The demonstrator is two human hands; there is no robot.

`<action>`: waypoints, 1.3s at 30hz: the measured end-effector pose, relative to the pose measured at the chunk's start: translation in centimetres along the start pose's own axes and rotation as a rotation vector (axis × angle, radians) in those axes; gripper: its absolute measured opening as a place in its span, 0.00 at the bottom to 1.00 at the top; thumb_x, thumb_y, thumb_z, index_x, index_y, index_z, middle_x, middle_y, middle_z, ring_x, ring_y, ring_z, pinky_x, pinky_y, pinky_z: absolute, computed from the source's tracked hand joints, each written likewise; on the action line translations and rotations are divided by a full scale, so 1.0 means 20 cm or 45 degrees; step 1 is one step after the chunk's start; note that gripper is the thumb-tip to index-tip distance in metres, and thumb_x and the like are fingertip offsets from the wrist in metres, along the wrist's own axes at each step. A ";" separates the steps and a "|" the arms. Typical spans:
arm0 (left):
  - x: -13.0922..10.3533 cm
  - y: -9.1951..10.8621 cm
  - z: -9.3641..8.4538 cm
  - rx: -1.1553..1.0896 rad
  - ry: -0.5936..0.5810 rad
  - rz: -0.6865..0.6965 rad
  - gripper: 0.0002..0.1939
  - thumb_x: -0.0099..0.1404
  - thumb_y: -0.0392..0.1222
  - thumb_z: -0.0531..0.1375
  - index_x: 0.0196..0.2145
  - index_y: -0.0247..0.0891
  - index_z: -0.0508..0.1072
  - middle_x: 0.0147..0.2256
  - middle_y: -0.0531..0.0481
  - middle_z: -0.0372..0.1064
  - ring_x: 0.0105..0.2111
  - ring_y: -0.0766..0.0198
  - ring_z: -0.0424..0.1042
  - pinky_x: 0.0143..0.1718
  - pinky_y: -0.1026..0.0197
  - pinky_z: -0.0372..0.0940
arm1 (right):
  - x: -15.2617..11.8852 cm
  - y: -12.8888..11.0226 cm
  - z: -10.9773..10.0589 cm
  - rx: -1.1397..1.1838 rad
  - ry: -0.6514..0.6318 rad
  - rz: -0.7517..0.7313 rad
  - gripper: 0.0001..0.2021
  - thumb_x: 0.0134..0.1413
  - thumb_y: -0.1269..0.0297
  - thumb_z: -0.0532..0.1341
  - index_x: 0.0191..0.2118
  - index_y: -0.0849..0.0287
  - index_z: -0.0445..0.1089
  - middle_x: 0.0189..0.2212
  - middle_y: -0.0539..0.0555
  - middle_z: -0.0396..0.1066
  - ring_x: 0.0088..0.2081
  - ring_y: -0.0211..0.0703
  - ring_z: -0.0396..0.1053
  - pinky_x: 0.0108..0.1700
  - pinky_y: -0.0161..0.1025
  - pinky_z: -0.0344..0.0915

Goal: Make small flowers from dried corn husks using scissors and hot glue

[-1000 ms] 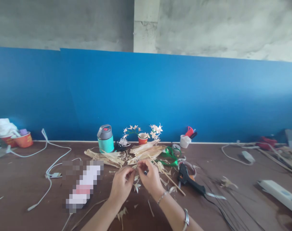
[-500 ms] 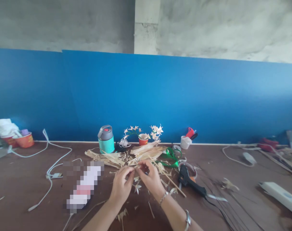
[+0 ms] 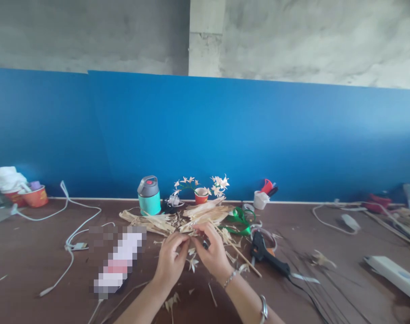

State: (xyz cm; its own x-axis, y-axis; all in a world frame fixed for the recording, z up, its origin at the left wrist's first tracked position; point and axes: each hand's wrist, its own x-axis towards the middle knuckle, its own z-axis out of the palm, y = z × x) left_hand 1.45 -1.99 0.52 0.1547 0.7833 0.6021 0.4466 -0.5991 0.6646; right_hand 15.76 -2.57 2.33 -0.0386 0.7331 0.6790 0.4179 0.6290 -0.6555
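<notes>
My left hand (image 3: 170, 257) and my right hand (image 3: 213, 253) meet in the middle, fingertips pinched close together. Whatever sits between them is too small to make out. A small dark object (image 3: 205, 245) shows by the right fingers; I cannot tell whether it is held. Just beyond the hands lies a heap of pale dried husks (image 3: 208, 210). Below the fingertips, a small pale flower-shaped piece (image 3: 193, 263) rests on the table. Pale flowers on green stems (image 3: 220, 182) stand at a red paper cup (image 3: 201, 196) behind the heap.
Right of the hands lie a black glue gun (image 3: 267, 256), green ribbon (image 3: 240, 220), tape roll (image 3: 266, 236) and thin stick (image 3: 247, 259). A turquoise flask (image 3: 149, 198) and white cup of tools (image 3: 261, 199) stand behind. White cables (image 3: 70, 234) and a blurred-out item (image 3: 120, 261) are at left.
My right fingers have shifted slightly, and the small dark object now shows beside them. My left hand stays nearly still.
</notes>
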 end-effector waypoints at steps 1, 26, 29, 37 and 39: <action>0.00 0.00 0.00 0.000 0.010 -0.005 0.09 0.64 0.39 0.51 0.30 0.39 0.70 0.29 0.48 0.70 0.33 0.60 0.69 0.36 0.59 0.63 | 0.00 0.00 0.00 -0.001 0.003 -0.001 0.13 0.48 0.74 0.56 0.40 0.56 0.68 0.31 0.52 0.67 0.35 0.42 0.65 0.37 0.38 0.64; 0.00 0.01 -0.01 0.080 0.036 0.004 0.08 0.62 0.39 0.53 0.30 0.39 0.70 0.27 0.50 0.70 0.30 0.61 0.69 0.33 0.60 0.61 | -0.01 -0.01 0.00 -0.006 0.010 0.007 0.08 0.48 0.74 0.56 0.35 0.57 0.67 0.30 0.52 0.67 0.32 0.41 0.65 0.34 0.37 0.63; 0.00 0.02 -0.02 0.220 0.042 0.059 0.07 0.62 0.37 0.53 0.31 0.40 0.71 0.29 0.49 0.71 0.33 0.59 0.70 0.35 0.59 0.60 | -0.01 0.00 0.00 -0.048 0.006 0.006 0.06 0.49 0.73 0.56 0.34 0.57 0.66 0.30 0.52 0.67 0.32 0.42 0.65 0.33 0.37 0.62; 0.02 0.08 -0.08 0.616 0.026 0.251 0.07 0.62 0.36 0.54 0.32 0.41 0.72 0.28 0.50 0.70 0.34 0.58 0.68 0.35 0.58 0.55 | -0.01 0.00 -0.01 -0.245 -0.050 -0.108 0.05 0.49 0.73 0.56 0.32 0.56 0.63 0.29 0.52 0.65 0.34 0.44 0.63 0.37 0.40 0.61; 0.02 0.08 -0.09 0.661 0.027 0.278 0.07 0.62 0.36 0.54 0.32 0.41 0.72 0.28 0.50 0.69 0.34 0.58 0.67 0.35 0.58 0.54 | -0.01 0.00 -0.02 -0.319 -0.065 -0.142 0.04 0.50 0.72 0.56 0.32 0.56 0.63 0.28 0.52 0.65 0.34 0.44 0.62 0.37 0.41 0.60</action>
State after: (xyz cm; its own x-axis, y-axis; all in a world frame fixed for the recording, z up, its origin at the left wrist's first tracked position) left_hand 0.72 -2.94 2.59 0.2770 0.6433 0.7138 0.7819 -0.5827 0.2217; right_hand 16.08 -2.74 2.36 -0.1401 0.6789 0.7207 0.6200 0.6277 -0.4708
